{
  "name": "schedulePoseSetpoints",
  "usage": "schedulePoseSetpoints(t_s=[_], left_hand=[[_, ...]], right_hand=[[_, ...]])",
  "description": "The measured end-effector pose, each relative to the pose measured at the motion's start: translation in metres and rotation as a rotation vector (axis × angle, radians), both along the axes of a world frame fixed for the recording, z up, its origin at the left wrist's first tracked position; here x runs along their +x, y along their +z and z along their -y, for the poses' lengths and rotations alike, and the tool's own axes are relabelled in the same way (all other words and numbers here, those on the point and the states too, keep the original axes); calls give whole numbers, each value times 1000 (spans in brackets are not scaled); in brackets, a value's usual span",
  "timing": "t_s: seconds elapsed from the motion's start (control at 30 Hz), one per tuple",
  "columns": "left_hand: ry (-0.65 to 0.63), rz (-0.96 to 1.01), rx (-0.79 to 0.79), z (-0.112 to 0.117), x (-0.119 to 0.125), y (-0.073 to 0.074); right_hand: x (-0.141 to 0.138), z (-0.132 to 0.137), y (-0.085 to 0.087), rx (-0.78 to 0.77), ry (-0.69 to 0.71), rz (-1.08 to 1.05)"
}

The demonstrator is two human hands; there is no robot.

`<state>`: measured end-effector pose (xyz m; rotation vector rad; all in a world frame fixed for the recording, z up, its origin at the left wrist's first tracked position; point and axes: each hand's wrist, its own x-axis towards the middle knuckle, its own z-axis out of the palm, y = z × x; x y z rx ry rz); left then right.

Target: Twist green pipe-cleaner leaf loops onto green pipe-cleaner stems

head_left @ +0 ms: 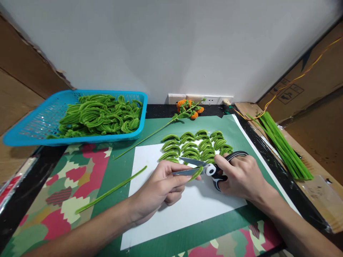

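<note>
Green mat [118,171] covered the black table [48,160], white paper [160,225] on it, patterned sheet [77,175] at near left. Pale wall [171,43] at far side, cardboard [316,132] at left and right. Counts: one blue basket [80,142] at far left, heaped with leaves [93,112], too tangled to count; one orange flower sprig [184,114] at far centre; one loose stem [111,189] at left; one stem bundle [284,150] at right. Leaf piles [189,146] stood in four columns on paper. Left hand [170,184] pinched one leaf [197,174] at the parted blades; right hand [241,175] gripped one scissors [211,169], above the paper.
</note>
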<state>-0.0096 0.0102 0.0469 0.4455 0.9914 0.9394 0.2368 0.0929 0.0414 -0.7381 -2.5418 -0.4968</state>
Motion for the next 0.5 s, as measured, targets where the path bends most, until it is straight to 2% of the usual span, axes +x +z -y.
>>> schedulePoseSetpoints(t_s=[0.13,0.33,0.5], left_hand=[[56,-37,-24,0,0,1],[27,-34,-44,1,0,1],[3,-24,5,-1,-1,0]], right_hand=[[-2,-2,1,-4,15,-5],[-1,-4,3,35,12,-51],[-1,-2,7,71,-28,-74]])
